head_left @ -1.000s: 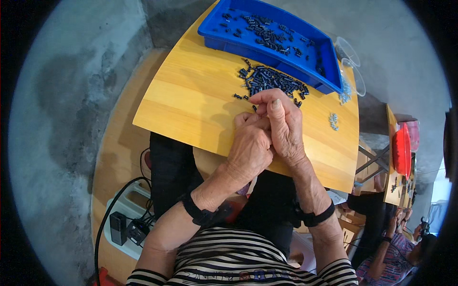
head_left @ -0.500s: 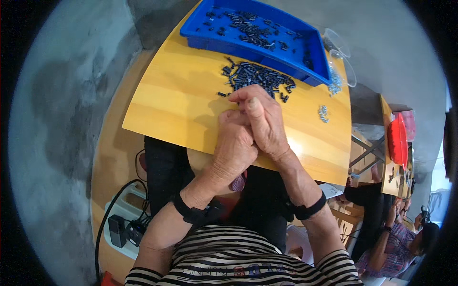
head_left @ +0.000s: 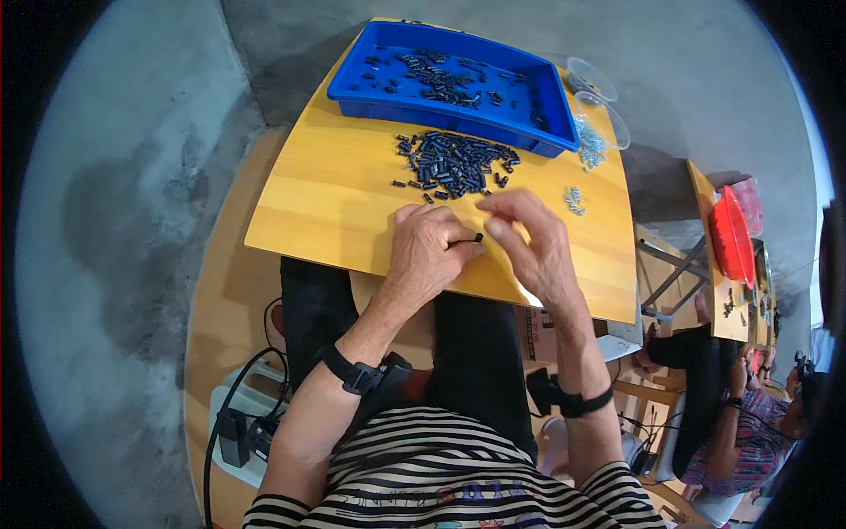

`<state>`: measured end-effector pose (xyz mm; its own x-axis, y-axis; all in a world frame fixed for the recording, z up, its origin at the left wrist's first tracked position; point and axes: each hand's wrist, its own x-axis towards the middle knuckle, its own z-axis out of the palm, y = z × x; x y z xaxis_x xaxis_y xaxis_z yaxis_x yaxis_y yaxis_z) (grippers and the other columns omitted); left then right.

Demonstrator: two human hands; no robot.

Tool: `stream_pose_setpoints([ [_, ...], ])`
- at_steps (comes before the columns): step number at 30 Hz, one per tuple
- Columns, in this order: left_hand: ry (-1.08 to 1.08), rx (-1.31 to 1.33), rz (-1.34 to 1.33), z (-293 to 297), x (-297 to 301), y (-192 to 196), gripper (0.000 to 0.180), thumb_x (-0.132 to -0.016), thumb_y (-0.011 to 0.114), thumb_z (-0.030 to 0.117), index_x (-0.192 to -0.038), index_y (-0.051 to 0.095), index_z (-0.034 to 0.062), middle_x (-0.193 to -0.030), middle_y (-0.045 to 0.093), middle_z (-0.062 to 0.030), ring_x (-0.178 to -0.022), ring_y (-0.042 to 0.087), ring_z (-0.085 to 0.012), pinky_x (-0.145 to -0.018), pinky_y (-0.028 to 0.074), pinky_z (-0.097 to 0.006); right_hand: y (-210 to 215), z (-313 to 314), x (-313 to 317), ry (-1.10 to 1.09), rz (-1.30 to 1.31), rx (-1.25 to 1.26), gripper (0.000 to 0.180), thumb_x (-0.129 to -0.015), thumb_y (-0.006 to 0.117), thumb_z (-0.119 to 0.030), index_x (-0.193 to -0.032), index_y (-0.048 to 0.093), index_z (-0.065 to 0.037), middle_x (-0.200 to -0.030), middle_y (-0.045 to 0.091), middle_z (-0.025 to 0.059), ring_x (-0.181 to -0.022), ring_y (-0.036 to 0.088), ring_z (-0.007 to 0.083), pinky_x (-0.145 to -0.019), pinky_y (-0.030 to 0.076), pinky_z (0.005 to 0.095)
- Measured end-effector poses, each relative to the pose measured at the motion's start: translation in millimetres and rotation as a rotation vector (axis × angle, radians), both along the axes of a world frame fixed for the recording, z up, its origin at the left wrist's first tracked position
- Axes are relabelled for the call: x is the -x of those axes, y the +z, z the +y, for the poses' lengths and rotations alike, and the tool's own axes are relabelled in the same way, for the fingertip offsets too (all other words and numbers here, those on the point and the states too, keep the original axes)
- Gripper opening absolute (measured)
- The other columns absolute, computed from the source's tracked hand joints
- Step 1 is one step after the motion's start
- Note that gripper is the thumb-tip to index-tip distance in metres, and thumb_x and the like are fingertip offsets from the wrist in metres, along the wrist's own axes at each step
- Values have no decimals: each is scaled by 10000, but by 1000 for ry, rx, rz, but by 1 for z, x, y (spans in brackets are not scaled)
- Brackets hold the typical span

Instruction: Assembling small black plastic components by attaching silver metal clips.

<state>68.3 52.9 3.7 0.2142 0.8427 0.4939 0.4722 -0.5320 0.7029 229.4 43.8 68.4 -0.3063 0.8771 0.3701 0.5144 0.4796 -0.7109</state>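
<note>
Near the front edge of the yellow table, my left hand (head_left: 430,245) pinches a small black cylindrical part (head_left: 478,238), whose end sticks out past the thumb and forefinger. My right hand (head_left: 539,242) hovers just to the right of it, thumb and fingers apart, with nothing visible between them. Beyond both hands lies a pile of similar short black parts (head_left: 454,163). A few loose ones are scattered at its near left side. To the right of the pile is a little heap of small shiny metal pieces (head_left: 575,200).
A blue tray (head_left: 423,113) with more black parts stands at the table's (head_left: 317,194) far side. Clear plastic tubs (head_left: 608,119) and more metal pieces (head_left: 590,145) sit at the far right. Another person (head_left: 740,441) works at a second table with a red basin (head_left: 731,238).
My hands were together, the right over the left; now they are apart, the right drawn off to the right. The black part in my left fingers has come into sight.
</note>
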Motion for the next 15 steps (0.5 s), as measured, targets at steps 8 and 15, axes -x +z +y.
stream_pose_setpoints([
  [8,-161,16,31,-1,6,6,137,-696,740,206,-667,688,82,-645,606,-2,-671,586,-174,-846,372,-372,-42,-31,-3,-58,-115,-196,334,-731,654,-1,-1056,581,-14,-939,604,156,-866,601,334,-771,498,395],
  [15,-236,81,108,1,10,11,170,-743,735,269,-704,711,105,-641,604,15,-666,583,-152,-942,335,-376,-43,-39,-12,-117,-151,-303,298,-724,661,-4,-1016,603,-19,-906,620,152,-840,619,318,-729,521,368],
])
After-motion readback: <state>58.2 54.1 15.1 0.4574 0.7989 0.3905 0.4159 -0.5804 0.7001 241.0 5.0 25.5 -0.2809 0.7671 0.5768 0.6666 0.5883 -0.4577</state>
